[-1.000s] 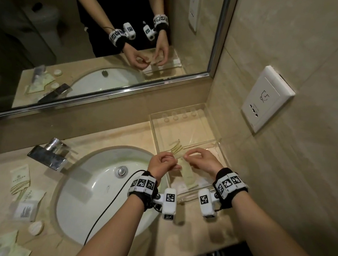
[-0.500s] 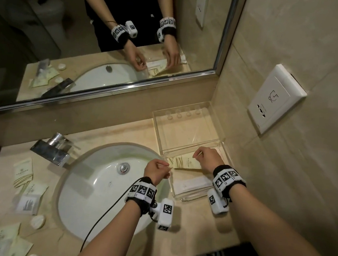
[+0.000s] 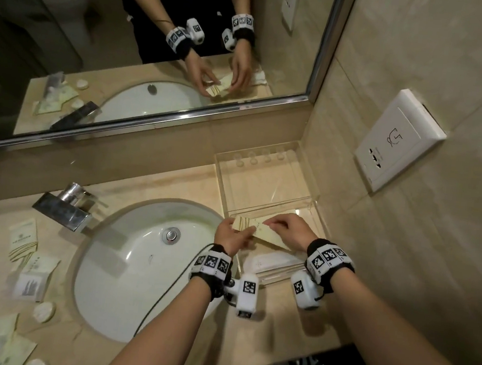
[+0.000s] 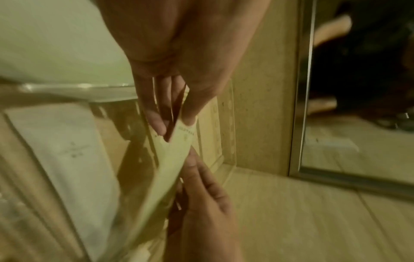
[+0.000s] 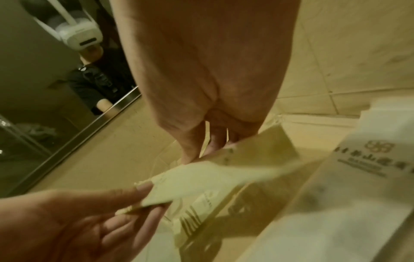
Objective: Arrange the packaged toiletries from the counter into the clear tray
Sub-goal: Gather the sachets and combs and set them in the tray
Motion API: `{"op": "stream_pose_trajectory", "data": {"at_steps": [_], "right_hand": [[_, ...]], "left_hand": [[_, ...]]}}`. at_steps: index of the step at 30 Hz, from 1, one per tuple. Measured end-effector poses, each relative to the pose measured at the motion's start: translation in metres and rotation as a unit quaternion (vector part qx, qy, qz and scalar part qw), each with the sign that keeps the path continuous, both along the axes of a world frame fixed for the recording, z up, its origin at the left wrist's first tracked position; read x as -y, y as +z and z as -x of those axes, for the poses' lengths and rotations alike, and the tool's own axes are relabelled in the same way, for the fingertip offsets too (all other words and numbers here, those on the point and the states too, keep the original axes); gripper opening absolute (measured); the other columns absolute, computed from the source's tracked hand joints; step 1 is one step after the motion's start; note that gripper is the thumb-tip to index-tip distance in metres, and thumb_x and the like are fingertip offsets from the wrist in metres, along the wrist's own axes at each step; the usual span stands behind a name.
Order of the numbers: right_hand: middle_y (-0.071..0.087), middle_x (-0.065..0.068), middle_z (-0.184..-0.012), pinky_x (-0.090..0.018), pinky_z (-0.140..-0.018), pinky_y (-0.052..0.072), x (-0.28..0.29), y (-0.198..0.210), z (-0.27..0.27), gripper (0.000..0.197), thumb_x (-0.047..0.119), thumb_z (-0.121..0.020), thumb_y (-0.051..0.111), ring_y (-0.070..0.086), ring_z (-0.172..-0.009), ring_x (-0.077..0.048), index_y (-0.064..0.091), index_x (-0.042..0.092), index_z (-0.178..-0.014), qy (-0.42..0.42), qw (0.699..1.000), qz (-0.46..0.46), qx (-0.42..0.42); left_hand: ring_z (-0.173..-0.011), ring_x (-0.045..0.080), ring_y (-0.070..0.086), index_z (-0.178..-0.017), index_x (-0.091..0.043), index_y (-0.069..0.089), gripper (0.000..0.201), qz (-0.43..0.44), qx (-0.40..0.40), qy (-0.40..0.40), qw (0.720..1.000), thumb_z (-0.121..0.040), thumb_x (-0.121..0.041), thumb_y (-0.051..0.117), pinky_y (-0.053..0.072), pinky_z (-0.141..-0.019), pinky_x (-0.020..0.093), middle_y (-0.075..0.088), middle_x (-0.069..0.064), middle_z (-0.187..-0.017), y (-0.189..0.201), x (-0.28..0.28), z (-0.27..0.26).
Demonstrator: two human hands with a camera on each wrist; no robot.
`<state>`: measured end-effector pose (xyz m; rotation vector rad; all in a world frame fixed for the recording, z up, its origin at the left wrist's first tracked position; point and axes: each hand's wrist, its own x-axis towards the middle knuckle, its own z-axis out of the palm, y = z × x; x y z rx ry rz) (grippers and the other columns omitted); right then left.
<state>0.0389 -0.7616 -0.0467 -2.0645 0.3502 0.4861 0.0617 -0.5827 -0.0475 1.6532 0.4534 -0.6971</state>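
Observation:
Both hands hold one flat pale-yellow packet [image 3: 268, 235] low over the near compartment of the clear tray [image 3: 315, 189]. My left hand [image 3: 246, 232] pinches its left end between thumb and fingers [image 4: 156, 122]. At the packet's other end, my right hand [image 3: 271, 223] grips the far edge with its fingertips [image 5: 190, 152]. The yellow packet [image 4: 170, 168] looks slightly open at the pinched end. Closer to me in the same compartment lies a white packet [image 3: 270, 264], also seen as the white packet [image 5: 336, 195]. The tray's far compartment holds nothing.
A white sink [image 3: 126, 259] with a chrome faucet [image 3: 63, 209] sits left of the tray. Several yellow and white packets [image 3: 24, 238] and round soaps [image 3: 44, 311] lie on the counter's left side. A wall socket [image 3: 396, 141] and tiled wall stand right; a mirror is behind.
The yellow packet hung lengthwise between the hands; it now lies across the near compartment, lower and flatter. Both hands keep their hold.

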Motion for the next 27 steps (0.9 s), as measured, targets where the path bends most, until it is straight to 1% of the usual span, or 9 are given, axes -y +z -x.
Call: {"op": "stream_pose_trajectory", "data": {"at_steps": [2, 5, 7, 10, 12, 15, 21, 24, 27], "right_hand": [[0.071, 0.004, -0.103, -0.022, -0.087, 0.045, -0.001, -0.001, -0.003, 0.017, 0.014, -0.093, 0.060, 0.062, -0.100, -0.013, 0.075, 0.018, -0.100, -0.040, 0.999, -0.013, 0.015], [0.071, 0.001, -0.107, -0.021, -0.086, 0.047, 0.002, -0.005, -0.009, 0.022, 0.010, -0.087, 0.068, 0.061, -0.089, -0.010, 0.073, 0.018, -0.107, -0.063, 0.995, 0.059, 0.051], [0.068, -0.002, -0.116, -0.021, -0.084, 0.047, 0.001, -0.007, -0.011, 0.036, 0.006, -0.083, 0.071, 0.060, -0.086, -0.012, 0.069, 0.016, -0.117, 0.012, 0.992, 0.108, 0.058], [0.062, 0.000, -0.125, -0.027, -0.087, 0.049, -0.005, -0.011, -0.013, 0.046, 0.011, -0.081, 0.075, 0.059, -0.096, -0.016, 0.064, 0.016, -0.125, 0.111, 0.978, 0.165, 0.064], [0.061, 0.000, -0.121, -0.031, -0.088, 0.049, -0.008, -0.018, -0.013, 0.045, 0.010, -0.078, 0.077, 0.057, -0.102, -0.017, 0.065, 0.018, -0.121, 0.142, 0.966, 0.202, 0.074], [0.057, 0.000, -0.111, -0.033, -0.083, 0.051, -0.011, -0.024, -0.015, 0.036, 0.005, -0.075, 0.077, 0.056, -0.102, -0.017, 0.064, 0.017, -0.106, 0.150, 0.961, 0.220, 0.072], [0.067, 0.005, -0.092, -0.033, -0.074, 0.054, -0.008, -0.013, -0.022, 0.019, 0.015, -0.077, 0.076, 0.062, -0.084, -0.017, 0.065, 0.024, -0.090, 0.102, 0.977, 0.185, 0.030], [0.067, 0.007, -0.092, -0.029, -0.072, 0.049, 0.001, 0.002, -0.023, 0.013, 0.028, -0.084, 0.071, 0.061, -0.083, -0.013, 0.071, 0.024, -0.097, 0.055, 0.983, 0.161, 0.071], [0.064, 0.007, -0.088, -0.023, -0.071, 0.049, 0.007, 0.019, -0.020, 0.015, 0.021, -0.087, 0.068, 0.058, -0.076, -0.008, 0.067, 0.019, -0.102, -0.082, 0.988, 0.058, 0.119]], "left_hand": [[-0.058, 0.022, 0.067, -0.105, 0.002, 0.056, 0.023, 0.058, -0.018, 0.059, 0.996, -0.085, 0.000, 0.067, 0.061, -0.061, 0.034, 0.068, 0.018, -0.086, 0.005, 0.002, -0.004], [-0.070, 0.026, 0.067, -0.107, 0.004, 0.056, 0.019, 0.060, 0.014, 0.090, 0.994, -0.088, 0.002, 0.061, 0.060, -0.058, 0.029, 0.067, 0.023, -0.099, 0.008, -0.004, -0.015], [-0.080, 0.028, 0.066, -0.107, -0.002, 0.052, 0.020, 0.052, 0.034, 0.090, 0.994, -0.089, 0.004, 0.058, 0.060, -0.060, 0.029, 0.064, 0.024, -0.105, 0.011, -0.012, -0.021], [-0.092, 0.031, 0.063, -0.120, -0.003, 0.043, 0.035, 0.048, 0.048, 0.078, 0.995, -0.089, 0.007, 0.055, 0.059, -0.069, 0.035, 0.060, 0.020, -0.107, 0.017, -0.024, -0.028], [-0.098, 0.033, 0.063, -0.126, 0.000, 0.039, 0.041, 0.044, 0.050, 0.084, 0.994, -0.089, 0.006, 0.056, 0.057, -0.078, 0.040, 0.060, 0.022, -0.111, 0.016, -0.032, -0.031], [-0.091, 0.030, 0.066, -0.125, 0.003, 0.041, 0.040, 0.048, 0.054, 0.095, 0.993, -0.089, 0.005, 0.057, 0.060, -0.069, 0.034, 0.062, 0.020, -0.106, 0.011, -0.042, -0.036], [-0.082, 0.025, 0.063, -0.100, -0.004, 0.057, 0.009, 0.042, 0.055, 0.074, 0.995, -0.091, -0.002, 0.057, 0.059, -0.060, 0.024, 0.058, 0.016, -0.094, 0.012, -0.049, -0.043], [-0.089, 0.025, 0.062, -0.122, 0.002, 0.052, 0.035, 0.021, 0.054, 0.061, 0.996, -0.091, -0.013, 0.061, 0.059, -0.064, 0.028, 0.055, 0.018, -0.102, 0.012, -0.047, -0.050], [-0.095, 0.025, 0.060, -0.137, -0.006, 0.042, 0.054, -0.010, 0.075, 0.051, 0.996, -0.090, -0.022, 0.064, 0.056, -0.077, 0.038, 0.057, 0.022, -0.113, 0.015, -0.043, -0.057]]}}
